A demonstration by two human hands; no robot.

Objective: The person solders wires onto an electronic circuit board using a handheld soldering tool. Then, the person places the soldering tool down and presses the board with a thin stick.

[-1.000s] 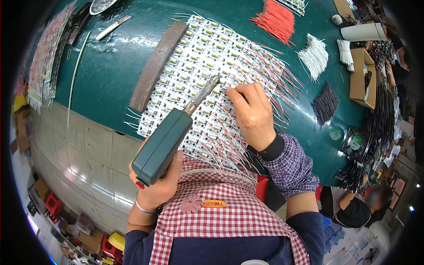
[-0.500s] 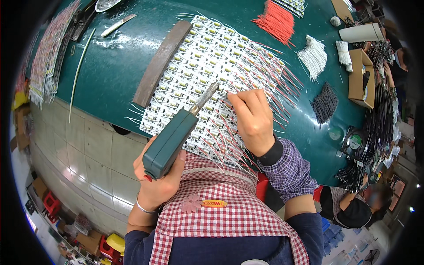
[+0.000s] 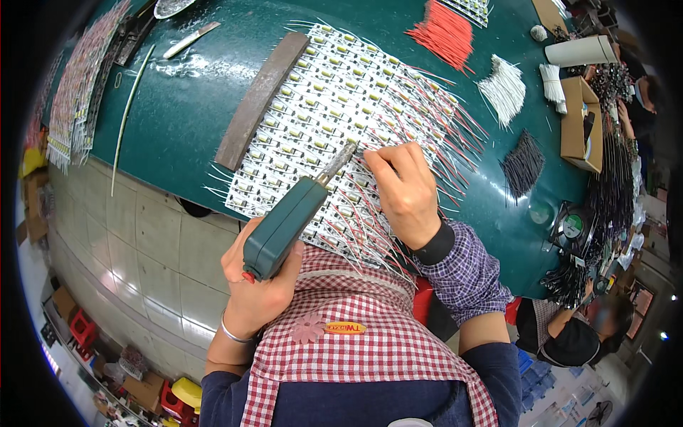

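Note:
My left hand [image 3: 260, 288] is wrapped round a green soldering gun [image 3: 284, 228]. Its grey metal tip reaches the circuit boards close to my right fingertips. My right hand [image 3: 405, 192] is closed in a pinch at the tip, on what looks like a thin wire, mostly hidden by the fingers. Under both hands lies a wide sheet of white circuit boards [image 3: 324, 92], with rows of small yellow-green parts. Red and white wires [image 3: 455, 132] stick out along its right side and near edge. A dark flat bar [image 3: 260, 107] rests along the sheet's left edge.
On the green table [image 3: 192, 135] lie bundles of red wires [image 3: 442, 35], white wires [image 3: 504, 92] and black wires [image 3: 523, 167]. A cardboard box [image 3: 582, 128] and solder reel [image 3: 571, 226] stand right. A knife [image 3: 191, 40] and more wired boards [image 3: 82, 85] lie left. Co-workers sit at right.
The soldering gun has shifted a little to the right, its tip slightly nearer to me and to my right fingers. My right hand has moved slightly left, still pinched.

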